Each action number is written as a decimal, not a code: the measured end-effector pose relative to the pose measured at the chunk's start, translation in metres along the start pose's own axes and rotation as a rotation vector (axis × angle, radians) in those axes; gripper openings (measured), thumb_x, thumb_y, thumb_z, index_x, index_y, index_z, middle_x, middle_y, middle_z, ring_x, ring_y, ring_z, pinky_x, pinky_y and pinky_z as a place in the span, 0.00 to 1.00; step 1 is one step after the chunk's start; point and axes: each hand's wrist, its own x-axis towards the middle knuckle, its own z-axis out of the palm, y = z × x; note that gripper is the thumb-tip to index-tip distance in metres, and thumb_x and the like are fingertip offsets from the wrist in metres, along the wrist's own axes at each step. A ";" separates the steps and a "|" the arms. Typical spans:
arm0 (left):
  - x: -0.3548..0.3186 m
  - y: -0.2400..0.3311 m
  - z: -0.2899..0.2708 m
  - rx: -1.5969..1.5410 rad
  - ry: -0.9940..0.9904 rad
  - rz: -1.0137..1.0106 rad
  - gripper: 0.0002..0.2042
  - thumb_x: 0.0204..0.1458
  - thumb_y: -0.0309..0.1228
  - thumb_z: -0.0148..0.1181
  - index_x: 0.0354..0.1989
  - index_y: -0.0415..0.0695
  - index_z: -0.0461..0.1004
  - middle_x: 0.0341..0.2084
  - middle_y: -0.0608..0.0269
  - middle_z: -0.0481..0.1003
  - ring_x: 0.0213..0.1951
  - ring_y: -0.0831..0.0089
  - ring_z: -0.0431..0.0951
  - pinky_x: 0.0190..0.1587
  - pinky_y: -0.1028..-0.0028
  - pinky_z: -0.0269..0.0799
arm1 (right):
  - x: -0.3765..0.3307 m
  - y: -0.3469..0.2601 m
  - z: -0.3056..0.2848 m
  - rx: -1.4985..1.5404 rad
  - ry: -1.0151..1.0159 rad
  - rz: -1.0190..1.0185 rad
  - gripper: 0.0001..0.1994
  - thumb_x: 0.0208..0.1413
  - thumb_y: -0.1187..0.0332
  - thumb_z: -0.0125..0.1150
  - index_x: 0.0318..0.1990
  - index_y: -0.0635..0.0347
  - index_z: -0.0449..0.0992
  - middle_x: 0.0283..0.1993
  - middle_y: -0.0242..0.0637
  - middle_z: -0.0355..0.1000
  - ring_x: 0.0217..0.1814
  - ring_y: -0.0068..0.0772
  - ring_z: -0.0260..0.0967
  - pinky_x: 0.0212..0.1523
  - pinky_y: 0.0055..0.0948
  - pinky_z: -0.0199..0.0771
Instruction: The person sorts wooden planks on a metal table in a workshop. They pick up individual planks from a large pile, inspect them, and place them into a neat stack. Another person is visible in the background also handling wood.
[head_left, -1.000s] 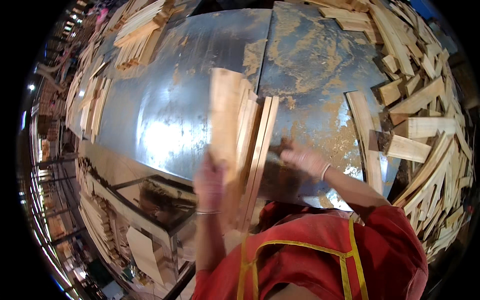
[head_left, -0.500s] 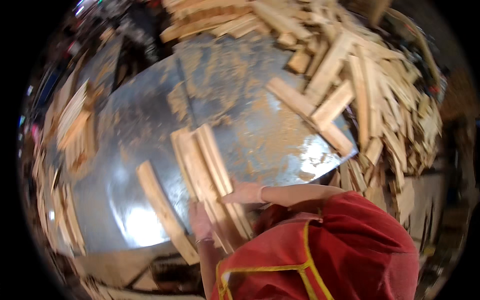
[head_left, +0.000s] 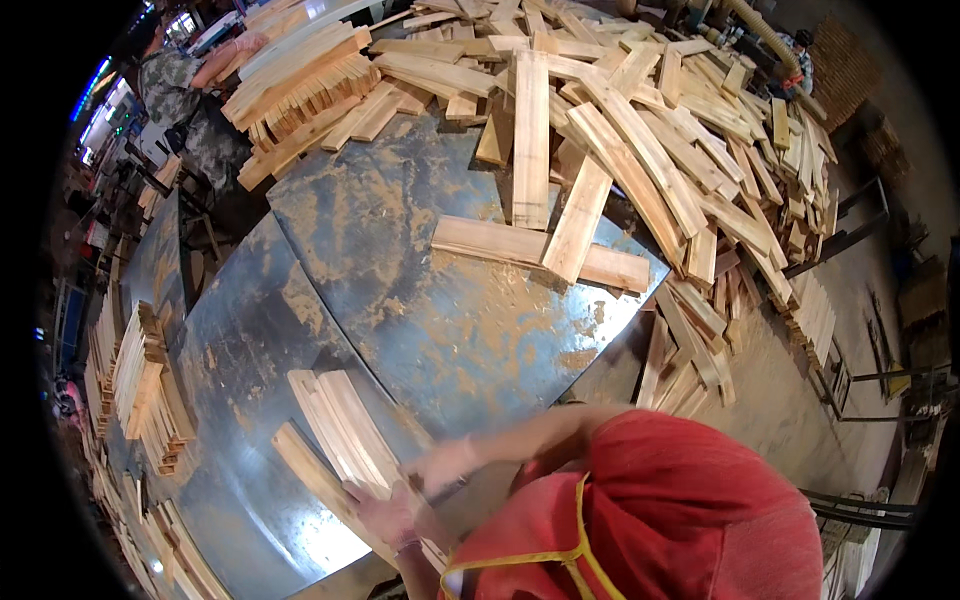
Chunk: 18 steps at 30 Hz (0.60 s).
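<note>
Wooden slats [head_left: 345, 435], a small bundle of pale, flat, rough-sawn strips, lie side by side at the near edge of the metal table [head_left: 400, 270], fanned slightly toward its left. One single slat [head_left: 310, 480], narrower and set apart, runs just beside the bundle on its left. Left hand [head_left: 385, 515], blurred, rests on the near ends of the slats, fingers curled over them; the exact grip cannot be told. Right hand [head_left: 440, 465], also blurred, lies just beside it at the bundle's near right end, fingers drawn together against the wood; whether it pinches a strip cannot be told. Red sleeve and vest with yellow piping [head_left: 640, 520] fill the near foreground.

Table: grey sheet metal in curved panels with a visible seam, scuffed, glossy in patches, dusted with tan sawdust thickest toward the middle and right edge.

Middle of table: two long flat boards [head_left: 540, 255] crossed, one leaning over the other, near the right edge.

Far edge: large loose heap of offcut boards [head_left: 640, 110], mixed lengths, square-ended, light yellow to brown, spilling over the far right corner to the floor.

Left edge: neat stacked slats [head_left: 145, 385], well apart from the hands.

Far left corner: another person [head_left: 185, 90] in patterned clothing beside a slanted stack.
</note>
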 end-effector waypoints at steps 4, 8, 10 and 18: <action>0.005 0.012 -0.002 -0.088 -0.068 -0.120 0.54 0.43 0.41 0.72 0.80 0.35 0.52 0.75 0.37 0.59 0.76 0.45 0.60 0.75 0.58 0.61 | -0.111 0.094 -0.129 -0.192 0.752 0.118 0.23 0.64 0.60 0.58 0.63 0.62 0.74 0.52 0.50 0.78 0.55 0.49 0.76 0.59 0.45 0.76; -0.008 0.040 0.000 0.071 -0.028 -0.273 0.52 0.46 0.44 0.70 0.80 0.37 0.53 0.75 0.38 0.60 0.75 0.46 0.61 0.75 0.56 0.61 | -0.248 0.232 -0.241 0.263 1.652 0.306 0.22 0.67 0.59 0.66 0.59 0.66 0.71 0.49 0.41 0.77 0.49 0.35 0.77 0.54 0.33 0.79; 0.005 0.048 0.008 0.228 0.033 -0.128 0.51 0.47 0.45 0.69 0.79 0.38 0.54 0.75 0.39 0.61 0.75 0.45 0.61 0.75 0.54 0.61 | -0.269 0.308 -0.272 0.792 1.837 0.426 0.24 0.66 0.64 0.67 0.64 0.64 0.69 0.54 0.44 0.77 0.49 0.40 0.79 0.55 0.39 0.81; -0.019 0.209 0.063 -0.330 -0.391 0.249 0.28 0.56 0.37 0.69 0.64 0.39 0.74 0.57 0.50 0.76 0.57 0.63 0.76 0.60 0.63 0.72 | -0.217 0.186 -0.178 1.297 1.003 -0.078 0.26 0.67 0.67 0.64 0.69 0.66 0.68 0.61 0.43 0.77 0.61 0.40 0.77 0.66 0.39 0.77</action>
